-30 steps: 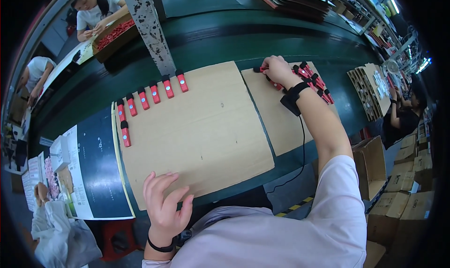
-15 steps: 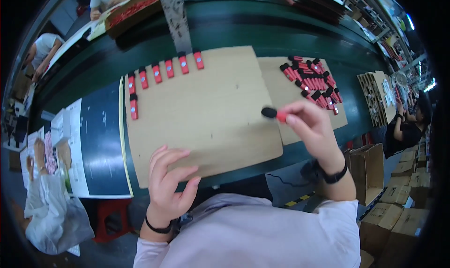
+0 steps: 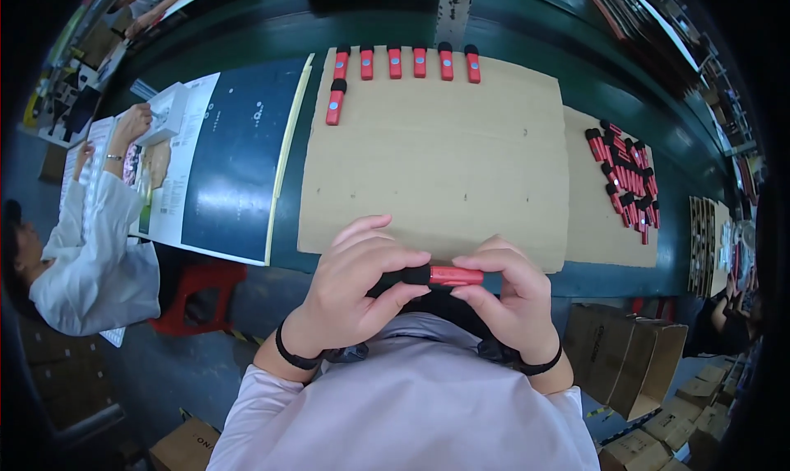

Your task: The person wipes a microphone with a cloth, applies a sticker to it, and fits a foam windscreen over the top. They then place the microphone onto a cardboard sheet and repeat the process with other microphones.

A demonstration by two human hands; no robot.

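Note:
Between my two hands, just off the near edge of the cardboard sheet [image 3: 436,158], is a small red clip-on microphone [image 3: 457,276] with a black foam cap, lying sideways. My left hand [image 3: 354,282] pinches the black end between thumb and fingers. With thumb and forefinger, my right hand [image 3: 514,286] grips the red end. A row of similar red microphones [image 3: 395,62] runs along the far edge of the sheet, and one more microphone [image 3: 334,102] sits below its left end. On a second cardboard piece [image 3: 592,232] to the right lies a jumbled pile of red microphones [image 3: 629,174].
A dark blue sheet with a yellow edge [image 3: 239,158] is to the left. Beyond it, a person in a white sleeve [image 3: 115,199] works beside a white box [image 3: 170,113]. A metal post [image 3: 454,10] rises at the far side. An open carton [image 3: 629,356] stands at lower right.
My right hand has brought the microphone from over the right side of the cardboard to in front of me. My left hand has closed on its black end. The view has shifted.

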